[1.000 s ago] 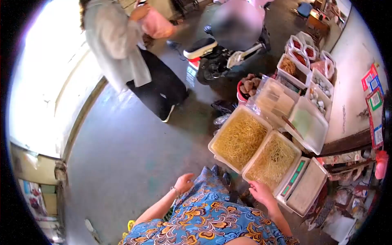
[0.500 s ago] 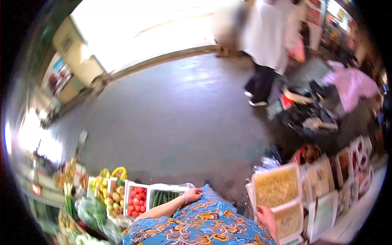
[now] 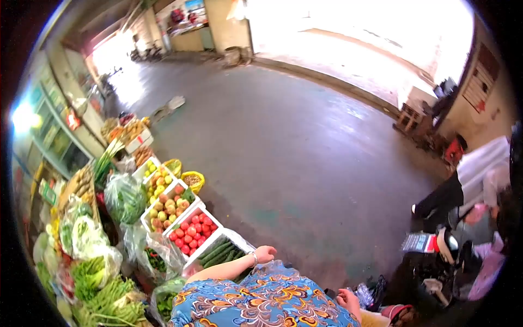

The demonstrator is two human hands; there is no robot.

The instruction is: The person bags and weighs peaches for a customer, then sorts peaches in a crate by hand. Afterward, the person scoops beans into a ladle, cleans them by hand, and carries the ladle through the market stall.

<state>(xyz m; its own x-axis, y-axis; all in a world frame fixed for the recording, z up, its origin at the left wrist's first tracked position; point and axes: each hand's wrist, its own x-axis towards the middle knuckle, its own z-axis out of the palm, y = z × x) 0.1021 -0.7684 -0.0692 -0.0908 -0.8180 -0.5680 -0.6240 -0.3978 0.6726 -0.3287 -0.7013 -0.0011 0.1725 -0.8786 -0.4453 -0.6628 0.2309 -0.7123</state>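
Note:
My left hand (image 3: 265,254), with a bracelet at the wrist, is held out in front of the blue patterned dress (image 3: 267,300). Its fingers are loosely bent, and nothing shows in them. Closest to that forearm is a white foam box of dark green cucumbers (image 3: 218,254). Red tomatoes (image 3: 193,233) fill the box beyond it. Low on the other side hangs my right hand (image 3: 348,301), fingers slightly curled and apart, with no object visible in them. Just past it lies a shiny clear plastic bag (image 3: 364,294).
Boxes of peaches (image 3: 170,208), bagged leafy greens (image 3: 124,199) and green beans (image 3: 111,305) line the left. Grey floor (image 3: 283,158) stretches ahead to a bright doorway. At right, a person in white (image 3: 482,169) is beside a scooter (image 3: 447,245).
My view has swung left, bringing more vegetables into sight and pushing the person and scooter toward the right edge. The trays near my right hand have mostly left view. Both hands stay empty.

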